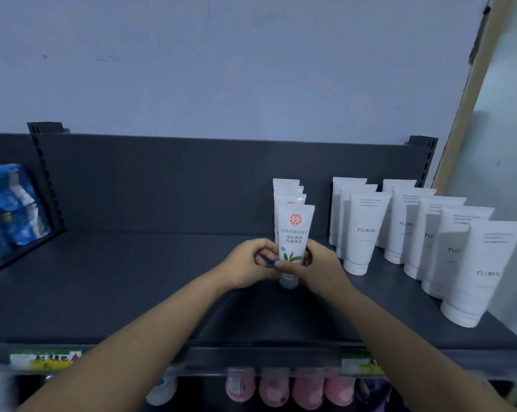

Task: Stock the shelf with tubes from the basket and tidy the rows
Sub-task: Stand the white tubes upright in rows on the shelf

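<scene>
In the head view, we are standing the front tube [294, 230] upright mid-shelf [132, 278], heading its row toward the back edge. The fingers [285, 266] of our left hand [248, 263] and right hand [321, 264] are clamping its lower part from both sides.

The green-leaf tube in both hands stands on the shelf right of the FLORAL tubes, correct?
No. The head view shows the green-leaf tube, held by the left hand and right hand, standing on the shelf to the left of the FLORAL tubes.
</scene>
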